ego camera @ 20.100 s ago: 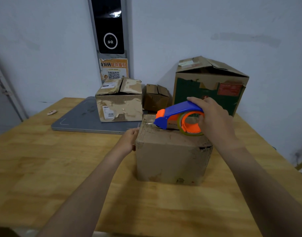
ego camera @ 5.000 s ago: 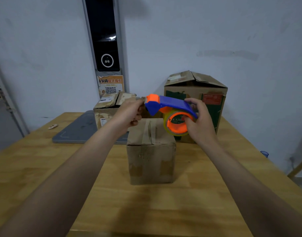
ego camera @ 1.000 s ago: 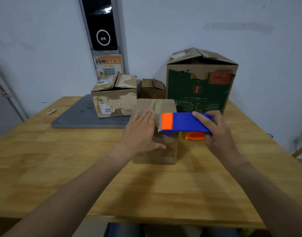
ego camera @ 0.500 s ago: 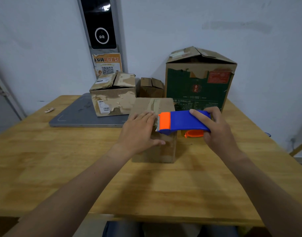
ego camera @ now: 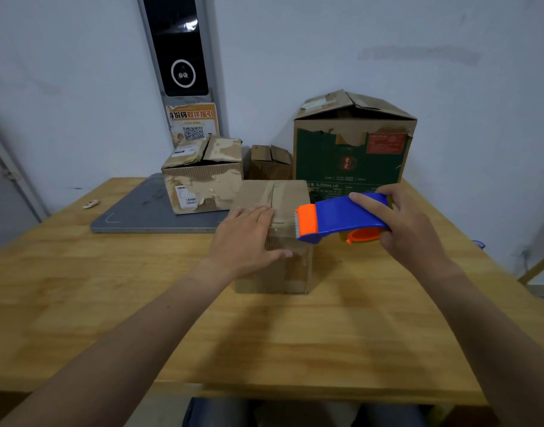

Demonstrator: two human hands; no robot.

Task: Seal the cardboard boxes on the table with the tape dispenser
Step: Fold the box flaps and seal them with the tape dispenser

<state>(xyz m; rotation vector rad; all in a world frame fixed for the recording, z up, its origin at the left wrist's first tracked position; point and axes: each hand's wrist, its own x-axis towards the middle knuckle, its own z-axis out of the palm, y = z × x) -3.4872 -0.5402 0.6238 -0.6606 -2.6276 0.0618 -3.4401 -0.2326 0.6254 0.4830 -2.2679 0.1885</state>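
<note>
Fingers [ego camera: 259, 212] of the left hand [ego camera: 246, 238]: laid straight and flat on the top of the small cardboard box [ego camera: 292, 266], centre of the frame; thumb stretched across the front face; nothing gripped.
Fingers [ego camera: 369, 204] of the right hand [ego camera: 409, 232]: curled round the blue body of the tape dispenser [ego camera: 341, 218], right of centre; thumb hidden beneath; the orange toothed end was held at the box's upper right front edge; contact could not be told.
A tape strip [ego camera: 272, 192] was seen along the seam of the box top, running away from the fingertips.
The box was set on the wooden table [ego camera: 295, 334], near its middle.
Behind, left of centre: torn box [ego camera: 202, 177], stood on a grey board [ego camera: 141, 211]; beside it, a small dark box [ego camera: 269, 163]; upper right, a tall green box [ego camera: 350, 149], flaps raised.
On the wall, upper left of centre: black panel [ego camera: 179, 47]; QR notice [ego camera: 193, 121] below.
</note>
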